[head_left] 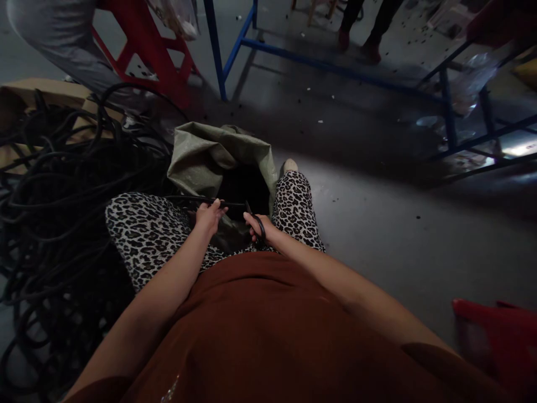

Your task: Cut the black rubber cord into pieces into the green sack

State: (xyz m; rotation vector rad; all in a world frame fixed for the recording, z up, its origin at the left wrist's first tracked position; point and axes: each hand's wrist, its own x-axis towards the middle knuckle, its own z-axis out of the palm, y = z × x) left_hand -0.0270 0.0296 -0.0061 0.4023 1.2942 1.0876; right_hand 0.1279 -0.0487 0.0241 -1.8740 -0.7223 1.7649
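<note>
My left hand (208,215) grips a black cable (184,198) that runs in from the left across my lap. My right hand (259,225) is closed on black-handled scissors (255,221), their blades pointing up at the cable just right of my left hand. Both hands sit between my knees, which wear leopard-print trousers (146,229). Right behind the hands stands an open grey-green sack (201,154) with a dark inside. Whether the blades touch the cable is hard to tell in the dim light.
A big tangle of black cables (54,184) fills the floor at my left. A red frame (146,45) and blue metal racks (448,112) stand further back. Another person's legs (364,28) are at the top. A red object (499,330) lies at lower right.
</note>
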